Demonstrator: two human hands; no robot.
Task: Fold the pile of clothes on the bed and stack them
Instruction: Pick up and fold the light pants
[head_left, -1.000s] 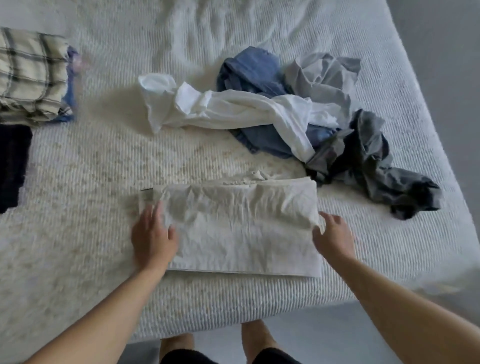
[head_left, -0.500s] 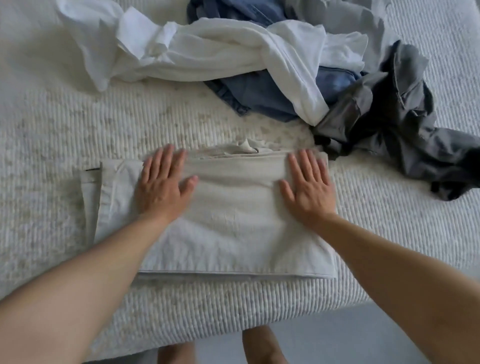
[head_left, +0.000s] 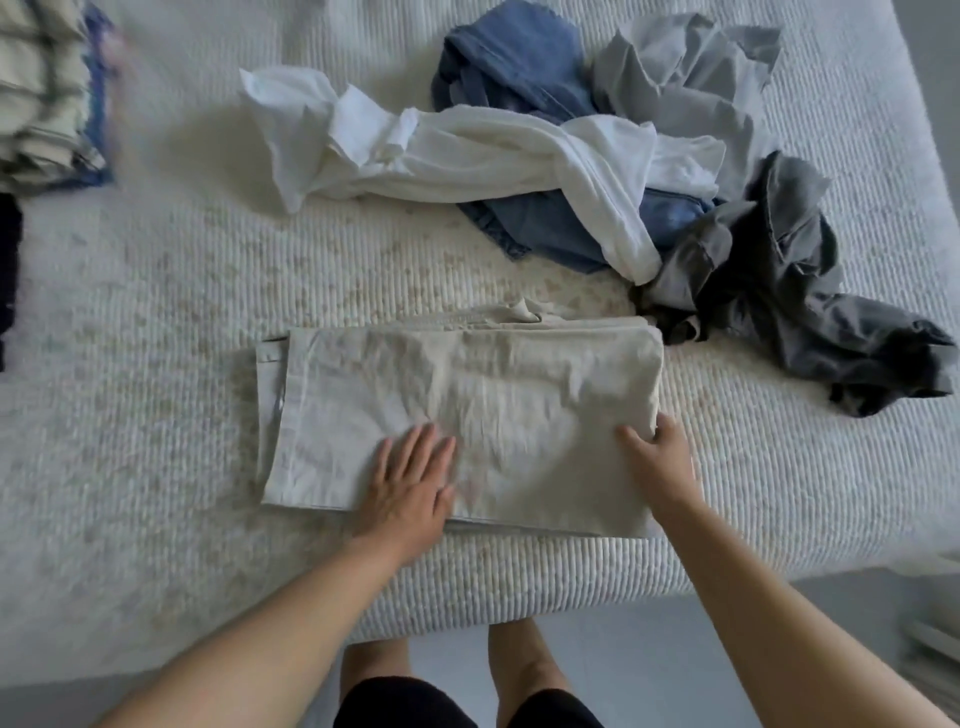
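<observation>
The beige garment (head_left: 462, 415) lies folded flat on the bed (head_left: 156, 415), near its front edge. The left hand (head_left: 408, 480) rests flat on it with straight fingers. The right hand (head_left: 660, 457) grips the garment's right end, thumb on top. Behind the garment waits the unfolded pile (head_left: 597, 171). The stack (head_left: 47, 93) sits far to its left. I think one more fold comes next, right end over to the left.

Left hand (head_left: 408, 486) lies flat with fingers (head_left: 415, 447) straight; right hand (head_left: 662, 460) curls its thumb inward.
</observation>
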